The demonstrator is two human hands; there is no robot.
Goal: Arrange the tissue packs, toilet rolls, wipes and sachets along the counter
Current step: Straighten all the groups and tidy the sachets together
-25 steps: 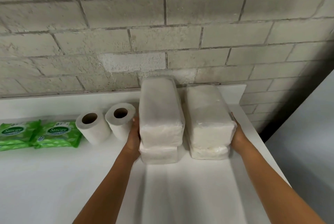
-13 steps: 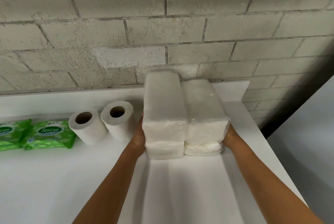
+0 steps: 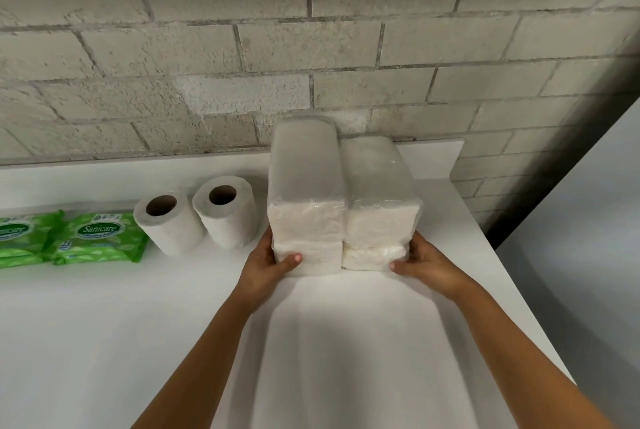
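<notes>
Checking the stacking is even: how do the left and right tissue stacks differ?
The left tissue stack stands taller than the right tissue stack. The left hand grips the left one, the right hand the right one. Both are two white packs high and touch.

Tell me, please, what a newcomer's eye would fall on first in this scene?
Two stacks of wrapped tissue packs stand side by side at the back right of the white counter, pressed between the left hand and right hand. To their left stand two toilet rolls, then bright green wipes at the left edge.
</notes>
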